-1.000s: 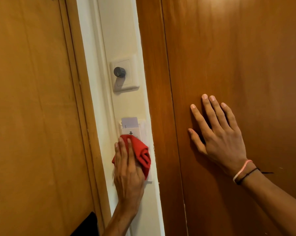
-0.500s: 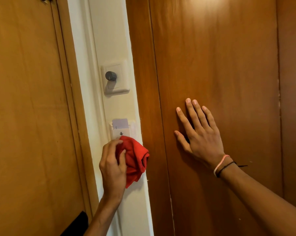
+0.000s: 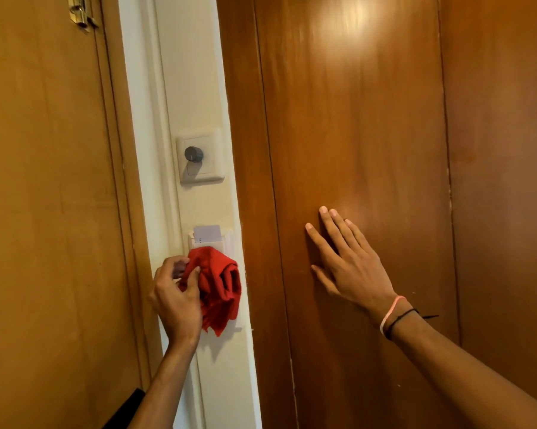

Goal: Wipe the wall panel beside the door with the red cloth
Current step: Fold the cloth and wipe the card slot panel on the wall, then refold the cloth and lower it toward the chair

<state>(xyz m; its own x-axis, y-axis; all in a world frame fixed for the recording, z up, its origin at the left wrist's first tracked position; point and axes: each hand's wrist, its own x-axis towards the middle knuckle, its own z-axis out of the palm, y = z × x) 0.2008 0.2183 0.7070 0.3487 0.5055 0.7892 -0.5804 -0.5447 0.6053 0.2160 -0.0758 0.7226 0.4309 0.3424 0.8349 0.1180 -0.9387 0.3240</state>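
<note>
The narrow cream wall panel (image 3: 196,88) runs top to bottom between two brown wooden surfaces. My left hand (image 3: 176,300) grips a bunched red cloth (image 3: 221,284) against the panel, just below a white key-card holder (image 3: 210,238) with a card in its slot. The cloth hangs loose on the hand's right side and covers the holder's lower part. My right hand (image 3: 349,261) lies flat with fingers spread on the dark wooden door (image 3: 354,119) to the right, holding nothing.
A white switch plate with a grey round knob (image 3: 194,154) sits on the panel above the card holder. A lighter wooden door (image 3: 44,212) with a metal hinge (image 3: 81,10) at the top fills the left side.
My left hand has gone from a flat palm over the cloth to a side pinch, and the cloth now hangs bunched. The right hand stays pressed on the door. The view has shifted.
</note>
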